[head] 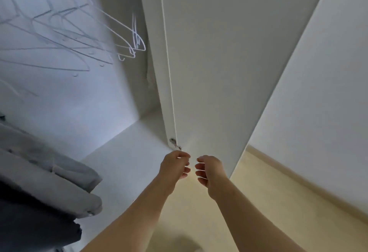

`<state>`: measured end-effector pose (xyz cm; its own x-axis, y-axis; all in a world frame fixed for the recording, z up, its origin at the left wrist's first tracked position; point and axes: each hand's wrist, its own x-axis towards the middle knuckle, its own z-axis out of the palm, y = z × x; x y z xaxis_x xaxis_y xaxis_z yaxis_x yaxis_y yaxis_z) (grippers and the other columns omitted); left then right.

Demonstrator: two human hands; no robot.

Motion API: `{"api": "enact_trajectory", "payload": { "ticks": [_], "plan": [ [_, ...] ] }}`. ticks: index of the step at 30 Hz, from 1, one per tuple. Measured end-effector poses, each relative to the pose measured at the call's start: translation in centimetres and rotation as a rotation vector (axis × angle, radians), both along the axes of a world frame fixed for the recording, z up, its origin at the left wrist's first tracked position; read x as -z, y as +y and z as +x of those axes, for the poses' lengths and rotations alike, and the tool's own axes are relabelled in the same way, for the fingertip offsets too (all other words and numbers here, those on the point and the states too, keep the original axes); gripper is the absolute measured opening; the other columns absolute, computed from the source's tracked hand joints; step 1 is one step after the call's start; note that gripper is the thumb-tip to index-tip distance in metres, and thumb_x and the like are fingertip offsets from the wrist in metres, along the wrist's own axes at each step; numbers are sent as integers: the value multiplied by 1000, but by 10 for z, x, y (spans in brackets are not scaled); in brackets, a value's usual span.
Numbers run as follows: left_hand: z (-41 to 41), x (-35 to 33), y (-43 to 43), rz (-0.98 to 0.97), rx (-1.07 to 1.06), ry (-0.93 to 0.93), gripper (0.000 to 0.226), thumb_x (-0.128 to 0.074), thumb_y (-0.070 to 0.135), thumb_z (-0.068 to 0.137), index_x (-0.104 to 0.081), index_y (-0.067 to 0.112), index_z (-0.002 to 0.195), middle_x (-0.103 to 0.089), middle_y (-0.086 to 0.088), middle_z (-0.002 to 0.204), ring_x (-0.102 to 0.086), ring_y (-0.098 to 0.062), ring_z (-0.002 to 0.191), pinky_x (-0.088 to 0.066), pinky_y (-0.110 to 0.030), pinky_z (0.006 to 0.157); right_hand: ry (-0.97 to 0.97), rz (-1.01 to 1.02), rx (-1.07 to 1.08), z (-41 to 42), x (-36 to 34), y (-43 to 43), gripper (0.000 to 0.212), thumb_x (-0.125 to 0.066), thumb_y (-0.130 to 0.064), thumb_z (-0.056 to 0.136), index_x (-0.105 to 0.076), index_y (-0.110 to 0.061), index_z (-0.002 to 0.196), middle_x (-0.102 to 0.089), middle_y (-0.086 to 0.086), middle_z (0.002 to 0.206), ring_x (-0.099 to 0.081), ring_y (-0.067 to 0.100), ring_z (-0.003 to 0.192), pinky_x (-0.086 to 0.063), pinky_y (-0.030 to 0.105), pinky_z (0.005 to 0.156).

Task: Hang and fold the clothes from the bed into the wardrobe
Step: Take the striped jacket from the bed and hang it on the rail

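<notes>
We are looking down into white wardrobe (123, 162), standing open. Wardrobe door (219, 72) is standing ajar, thin edge toward us, filling middle of view. We are noticing chipped spot (174, 144) at door's lower corner. Cool bluish light is falling on back panel (79, 108). At right, we are seeing plain white wall (328, 72) running down to pale skirting board (298, 178), meeting light beige floor (268, 202). Soft shadow (179, 241) is lying on floor at bottom edge.
</notes>
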<state>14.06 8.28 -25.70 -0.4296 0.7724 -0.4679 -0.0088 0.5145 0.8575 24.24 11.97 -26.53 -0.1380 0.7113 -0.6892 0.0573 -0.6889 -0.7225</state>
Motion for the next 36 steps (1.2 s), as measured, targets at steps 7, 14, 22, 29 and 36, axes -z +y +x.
{"api": "enact_trajectory", "payload": {
  "ticks": [7, 14, 22, 29, 36],
  "plan": [
    [116, 39, -24, -126, 390, -31, 16, -49, 15, 91, -62, 20, 83, -61, 0, 78, -59, -12, 62, -49, -21, 57, -45, -116, 365, 122, 35, -73, 11, -47, -11, 90, -52, -13, 80, -51, 3, 68, -44, 15, 55, -35, 23, 52],
    [276, 48, -63, -157, 725, -21, 12, -51, 16, 92, -60, 18, 83, -58, 1, 75, -56, -11, 60, -48, -21, 57, -14, -121, 766, 273, 43, -148, 12, -49, -11, 89, -54, -13, 78, -53, 3, 68, -46, 15, 53, -36, 23, 52],
    [489, 54, -136, -206, 998, -48, 16, -50, 11, 92, -58, 17, 80, -54, 1, 70, -53, -11, 56, -45, -21, 54, 8, -124, 1075, 456, 47, -245, 9, -47, -9, 87, -50, -14, 79, -51, 1, 62, -43, 14, 50, -35, 22, 50],
    [626, 60, -198, -263, 1183, -48, 18, -48, 10, 93, -56, 17, 78, -52, 2, 66, -50, -9, 52, -42, -19, 50, 16, -151, 1299, 586, 56, -326, 12, -46, -7, 86, -50, -15, 77, -47, -1, 57, -42, 14, 49, -32, 21, 50],
    [754, 71, -237, -299, 1428, 13, 20, -46, 9, 94, -56, 16, 78, -51, 1, 65, -47, -9, 49, -39, -18, 48, 91, -173, 1565, 692, 74, -379, 17, -44, -3, 86, -45, -14, 74, -40, -1, 50, -34, 13, 44, -24, 18, 48]
  ]
}}
